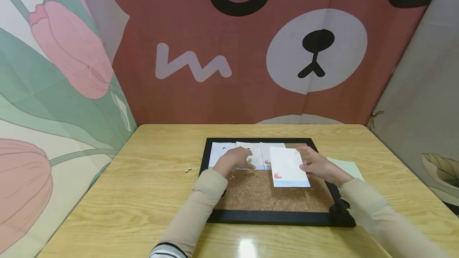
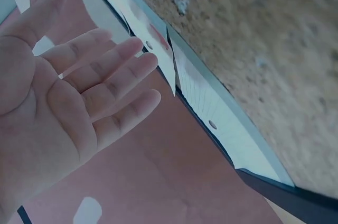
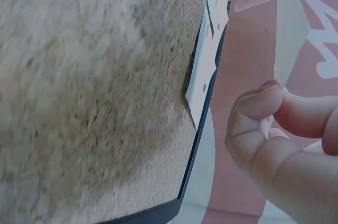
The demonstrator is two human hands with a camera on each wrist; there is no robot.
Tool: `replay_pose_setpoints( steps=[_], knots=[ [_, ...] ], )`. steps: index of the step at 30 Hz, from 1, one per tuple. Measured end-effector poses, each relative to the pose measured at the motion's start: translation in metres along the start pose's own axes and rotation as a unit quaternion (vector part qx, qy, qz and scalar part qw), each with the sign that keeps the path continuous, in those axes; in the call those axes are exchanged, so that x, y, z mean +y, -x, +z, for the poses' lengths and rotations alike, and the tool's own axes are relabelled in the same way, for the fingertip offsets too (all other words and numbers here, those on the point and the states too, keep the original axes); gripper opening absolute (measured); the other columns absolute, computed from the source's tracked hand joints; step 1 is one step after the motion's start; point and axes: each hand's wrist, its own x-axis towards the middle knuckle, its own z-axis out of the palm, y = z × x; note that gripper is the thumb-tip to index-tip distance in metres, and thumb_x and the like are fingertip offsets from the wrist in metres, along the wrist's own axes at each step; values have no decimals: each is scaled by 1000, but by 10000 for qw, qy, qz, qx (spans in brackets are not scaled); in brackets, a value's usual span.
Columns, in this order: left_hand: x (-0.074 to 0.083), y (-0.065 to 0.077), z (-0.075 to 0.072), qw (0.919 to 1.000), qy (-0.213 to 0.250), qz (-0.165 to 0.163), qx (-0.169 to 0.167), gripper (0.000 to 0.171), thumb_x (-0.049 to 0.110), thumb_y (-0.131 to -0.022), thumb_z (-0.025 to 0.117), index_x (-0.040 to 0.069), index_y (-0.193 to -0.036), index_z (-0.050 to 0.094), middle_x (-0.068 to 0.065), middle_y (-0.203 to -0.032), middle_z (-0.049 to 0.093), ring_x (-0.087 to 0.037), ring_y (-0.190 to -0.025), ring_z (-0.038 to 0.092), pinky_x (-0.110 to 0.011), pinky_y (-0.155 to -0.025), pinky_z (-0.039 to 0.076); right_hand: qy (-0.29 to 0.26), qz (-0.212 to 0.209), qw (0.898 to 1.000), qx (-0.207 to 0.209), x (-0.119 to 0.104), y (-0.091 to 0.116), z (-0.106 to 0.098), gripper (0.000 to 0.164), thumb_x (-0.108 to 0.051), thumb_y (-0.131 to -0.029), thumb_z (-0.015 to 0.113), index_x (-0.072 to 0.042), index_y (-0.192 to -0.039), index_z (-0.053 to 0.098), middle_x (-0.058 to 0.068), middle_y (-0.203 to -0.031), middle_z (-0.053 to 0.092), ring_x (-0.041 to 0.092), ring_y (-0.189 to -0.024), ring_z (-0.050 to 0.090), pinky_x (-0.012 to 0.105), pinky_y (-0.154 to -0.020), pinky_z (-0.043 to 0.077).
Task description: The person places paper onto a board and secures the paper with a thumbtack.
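Observation:
My right hand (image 1: 317, 165) pinches a sheet of notepaper (image 1: 288, 166) by its right edge, between thumb and fingers. The sheet is white with a pale blue bottom band and a small red picture, and it hangs over the black-framed corkboard (image 1: 279, 198). Along the board's top, three similar sheets sit side by side, the left one (image 1: 219, 155) partly behind my left wrist. Silver pin heads show on them, such as one pin (image 2: 212, 124) in the left wrist view. My left hand (image 1: 236, 157), fingers extended and holding nothing, hovers over the middle sheet (image 1: 255, 160).
Two small silver pins (image 1: 188, 170) lie on the wooden table (image 1: 154, 178) left of the board. A pale green sheet (image 1: 347, 167) lies to the board's right, partly under my right forearm. Behind the table hangs a printed cloth (image 1: 244, 90).

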Motion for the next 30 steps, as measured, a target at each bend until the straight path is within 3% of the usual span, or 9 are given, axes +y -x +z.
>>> replay_pose_setpoints(
  steps=[9,15,23,30],
  knots=[
    [-6,15,-3,9991,399,-139,90,57,37,-79,66,12,-128,50,-1,-128,49,-19,-117,43,-35,-95,35,-16,-201,9998,-40,0,-6,10,52,8,-91,42,3,-135,14,6,-62,44,18,-55,40,31,-53,36],
    [-10,26,-5,9983,549,-113,147,55,37,-80,65,10,-126,52,-4,-126,51,-21,-116,45,-37,-94,36,-56,-81,9999,-71,-6,-8,16,54,7,-91,41,1,-136,13,5,-63,43,18,-56,40,33,-54,39],
    [-29,40,-7,9934,1032,362,353,54,29,-82,66,5,-128,49,-10,-121,53,-24,-112,48,-36,-91,38,-22,-46,9999,-124,-7,-12,20,56,7,-90,44,1,-137,14,3,-63,36,15,-54,34,32,-53,38],
    [-43,51,-7,9888,1323,552,421,52,21,-82,66,1,-126,49,-15,-117,54,-28,-109,49,-39,-88,40,110,-32,9999,-121,-9,-16,26,56,7,-90,45,1,-137,15,4,-62,42,15,-53,38,30,-51,39]
  ],
)
